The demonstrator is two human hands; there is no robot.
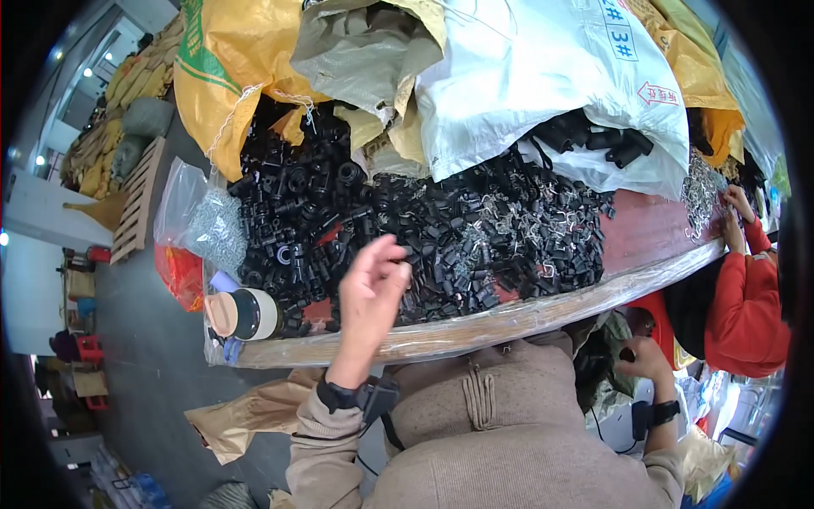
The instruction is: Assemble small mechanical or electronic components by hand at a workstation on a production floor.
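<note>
My left hand point(370, 293) is raised over the near edge of the pile of black plastic parts point(314, 220), its fingers loosely bent and apart, with nothing visible in them. Low at the right, my right hand point(651, 363) is closed around a small black plastic part point(627, 354), whose end shows at the fingertips. That hand is beside a dark green sack point(612, 329) with black things inside. To the right of the first pile, short black tubes point(475, 246) lie mixed with bent metal clips point(543, 220).
A lidded cup point(257, 314) stands at the table's left corner, by a clear bag of small metal pieces point(216, 225). Yellow and white woven sacks point(543, 76) line the back. A red-sleeved person point(746, 305) works at the right. Plastic film wraps the wooden table edge point(475, 327).
</note>
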